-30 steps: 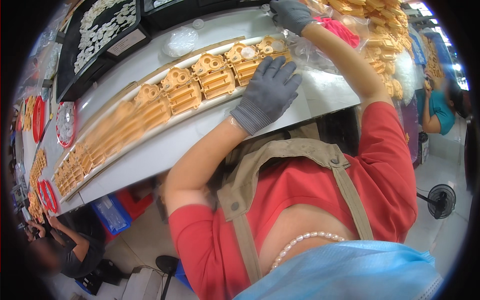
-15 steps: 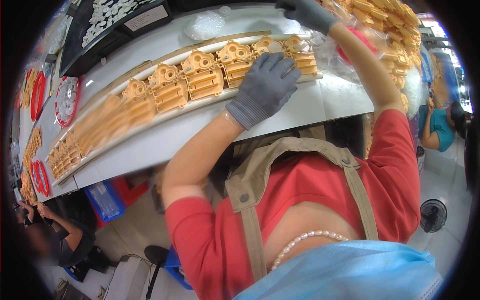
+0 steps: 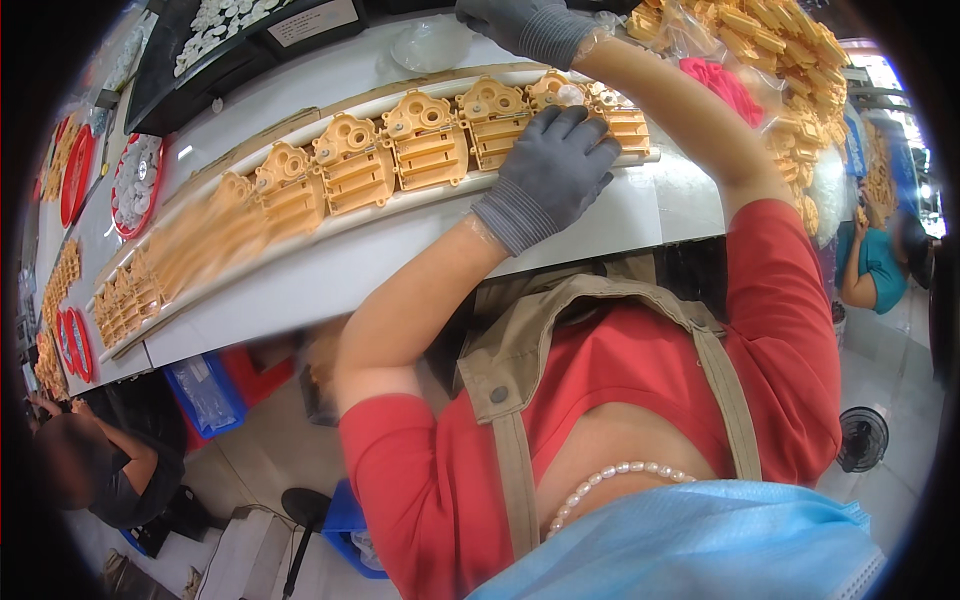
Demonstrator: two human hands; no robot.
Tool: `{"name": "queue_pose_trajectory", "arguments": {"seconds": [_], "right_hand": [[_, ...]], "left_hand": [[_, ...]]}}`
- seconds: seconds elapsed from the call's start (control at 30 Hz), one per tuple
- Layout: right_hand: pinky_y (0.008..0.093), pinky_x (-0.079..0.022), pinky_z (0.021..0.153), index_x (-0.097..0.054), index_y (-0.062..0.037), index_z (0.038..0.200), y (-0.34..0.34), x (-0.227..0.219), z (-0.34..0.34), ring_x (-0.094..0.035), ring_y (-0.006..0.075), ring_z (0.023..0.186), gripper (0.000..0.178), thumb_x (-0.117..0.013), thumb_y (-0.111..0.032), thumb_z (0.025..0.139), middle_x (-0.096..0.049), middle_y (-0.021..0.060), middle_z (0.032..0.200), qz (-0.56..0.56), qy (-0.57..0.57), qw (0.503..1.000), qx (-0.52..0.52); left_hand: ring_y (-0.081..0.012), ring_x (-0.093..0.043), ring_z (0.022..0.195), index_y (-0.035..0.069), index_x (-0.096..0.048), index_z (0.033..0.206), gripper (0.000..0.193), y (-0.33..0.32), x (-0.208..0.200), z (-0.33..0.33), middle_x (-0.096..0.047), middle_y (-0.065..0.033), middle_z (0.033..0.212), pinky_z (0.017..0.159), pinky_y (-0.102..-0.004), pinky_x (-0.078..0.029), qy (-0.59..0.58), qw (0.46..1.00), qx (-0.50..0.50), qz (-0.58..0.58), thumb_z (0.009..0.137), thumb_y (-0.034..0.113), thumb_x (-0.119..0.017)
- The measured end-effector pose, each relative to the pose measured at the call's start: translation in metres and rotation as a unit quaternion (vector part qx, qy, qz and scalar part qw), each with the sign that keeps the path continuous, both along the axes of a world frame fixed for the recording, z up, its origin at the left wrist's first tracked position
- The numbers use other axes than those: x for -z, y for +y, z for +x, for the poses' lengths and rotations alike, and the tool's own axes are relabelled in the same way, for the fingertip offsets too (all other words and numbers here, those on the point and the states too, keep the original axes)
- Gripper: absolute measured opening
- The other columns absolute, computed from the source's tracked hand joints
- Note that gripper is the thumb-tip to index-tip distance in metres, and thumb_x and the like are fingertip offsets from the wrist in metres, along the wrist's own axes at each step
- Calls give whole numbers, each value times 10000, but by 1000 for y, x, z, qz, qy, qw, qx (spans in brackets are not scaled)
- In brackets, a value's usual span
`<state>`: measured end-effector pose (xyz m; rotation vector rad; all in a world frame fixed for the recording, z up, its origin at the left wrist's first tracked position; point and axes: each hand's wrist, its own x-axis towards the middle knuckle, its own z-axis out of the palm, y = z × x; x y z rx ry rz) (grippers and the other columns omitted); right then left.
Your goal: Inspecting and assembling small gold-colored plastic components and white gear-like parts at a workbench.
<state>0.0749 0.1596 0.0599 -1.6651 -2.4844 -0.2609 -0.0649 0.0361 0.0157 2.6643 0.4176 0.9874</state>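
Where hollow orange parts (image 3: 425, 140) are lined up, the left hand (image 3: 562, 162) is loosely spread.
The right hand (image 3: 520, 24) is rib-cuffed; its grip cannot be told.

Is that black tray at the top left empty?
No, it has things in it: small white pieces lie inside the black tray. Cannot tell if it's full; the picture's edge cuts it off.

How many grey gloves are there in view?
2: one on the left hand, over the orange parts; one on the right hand, partly cut off at the top edge.
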Motion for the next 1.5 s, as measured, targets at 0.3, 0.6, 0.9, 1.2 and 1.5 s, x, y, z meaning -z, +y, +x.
{"name": "queue_pose_trajectory", "arguments": {"seconds": [0.3,0.6,0.9,1.2,1.5], "right_hand": [[397,-536,720,-680,-12,971,10,21,4,-703,359,835,164,-686,-128,855,-697,215,884,-49,288,956,14],[229,-479,575,-674,-74,948,16,29,6,-615,101,677,137,-728,-195,915,-659,-3,775,-370,674,630,110],[202,-506,623,-653,-67,1116,-9,-9,33,-629,81,750,210,-692,-183,945,-668,-2,897,-521,652,550,43],[274,-467,690,-747,-5,1007,-17,8,48,-575,89,775,331,-779,-288,840,-712,15,865,-464,298,834,-32],[257,-467,618,-750,5,940,-1,38,50,-570,92,672,294,-754,-272,841,-695,2,781,-546,376,747,42]], "left_hand": [[-321,-563,1201,115,-643,1183,370,1,5,2,-633,-113,1232,1047,-464,-426,8,1000,2,3,856,277,-701],[-313,-561,1208,120,-639,1200,386,0,6,2,-625,-110,1246,1049,-458,-429,24,1000,6,-3,852,274,-705],[-322,-553,1217,120,-635,1206,397,1,12,2,-618,-114,1254,1067,-463,-412,63,998,9,0,855,299,-686],[-311,-549,1212,99,-636,1184,396,3,11,6,-613,-113,1245,1056,-454,-426,80,996,17,26,832,273,-686],[-308,-563,1160,78,-642,1148,380,3,10,11,-617,-113,1189,1025,-447,-449,51,998,31,33,802,222,-710]]}}
